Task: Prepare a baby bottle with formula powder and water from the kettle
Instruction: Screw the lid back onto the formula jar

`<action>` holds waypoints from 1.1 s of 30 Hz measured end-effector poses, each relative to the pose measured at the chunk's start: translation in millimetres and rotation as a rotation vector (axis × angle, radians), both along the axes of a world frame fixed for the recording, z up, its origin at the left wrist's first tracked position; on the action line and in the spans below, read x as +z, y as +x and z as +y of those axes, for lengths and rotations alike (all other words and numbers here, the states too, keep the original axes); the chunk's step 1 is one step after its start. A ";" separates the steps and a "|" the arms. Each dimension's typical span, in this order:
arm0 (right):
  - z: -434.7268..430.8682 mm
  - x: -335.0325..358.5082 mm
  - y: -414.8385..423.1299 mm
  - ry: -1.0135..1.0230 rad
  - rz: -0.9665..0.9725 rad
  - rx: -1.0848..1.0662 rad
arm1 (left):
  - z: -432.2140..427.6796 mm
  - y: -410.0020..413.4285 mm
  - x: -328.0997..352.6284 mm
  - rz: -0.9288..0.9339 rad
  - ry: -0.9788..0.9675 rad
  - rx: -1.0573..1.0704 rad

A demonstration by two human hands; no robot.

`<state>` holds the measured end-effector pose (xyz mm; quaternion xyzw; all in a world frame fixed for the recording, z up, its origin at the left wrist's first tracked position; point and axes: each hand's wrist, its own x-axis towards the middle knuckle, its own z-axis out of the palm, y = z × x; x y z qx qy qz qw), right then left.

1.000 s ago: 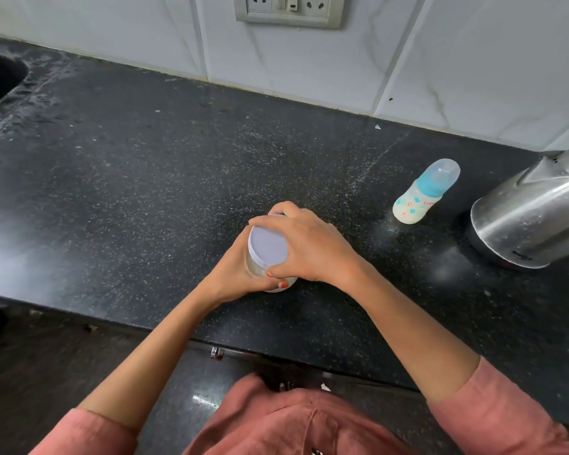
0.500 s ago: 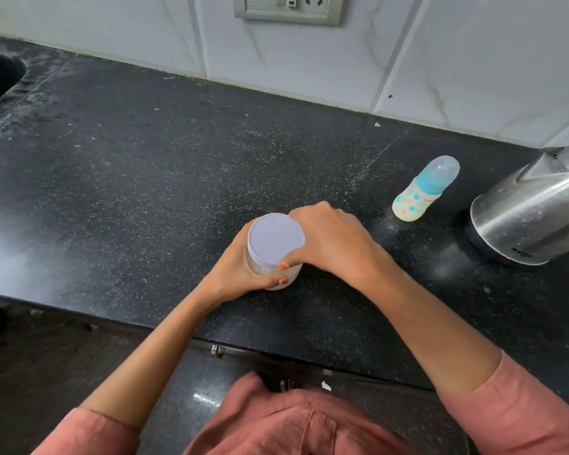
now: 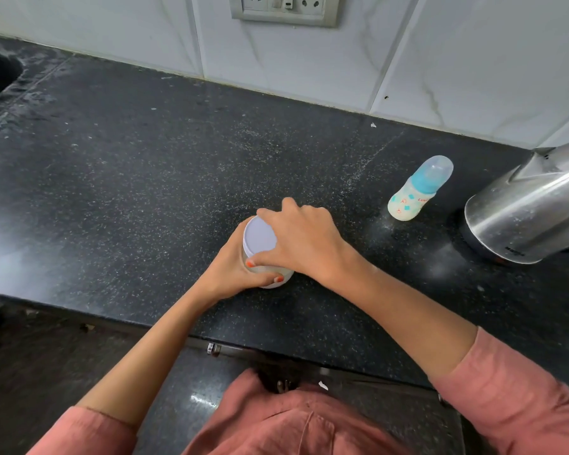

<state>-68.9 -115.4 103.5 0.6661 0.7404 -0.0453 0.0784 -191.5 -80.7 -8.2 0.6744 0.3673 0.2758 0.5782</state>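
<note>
Black speckled countertop [image 3: 119, 178] carries a small jar [image 3: 276, 280] near its front edge; the left hand [image 3: 234, 267] wraps the jar's body, the right hand [image 3: 304, 241] clasps its pale lid [image 3: 258, 236]. Toward the right edge stand the capped baby bottle [image 3: 414, 193] and steel kettle [image 3: 526, 208].

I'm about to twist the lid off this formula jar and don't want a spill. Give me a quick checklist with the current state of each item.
1. Left hand grips the jar body: ok.
2. Right hand grips the lid: ok.
3. Jar standing on the counter: ok.
4. Baby bottle clear of the elbows: ok.
5. Bottle opened for powder: not ok, cap on.
6. Kettle holds water: cannot tell.
</note>
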 end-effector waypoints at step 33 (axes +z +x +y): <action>7.9 -1.6 9.3 -0.105 0.131 0.134 | -2.2 0.2 2.3 0.009 0.040 0.012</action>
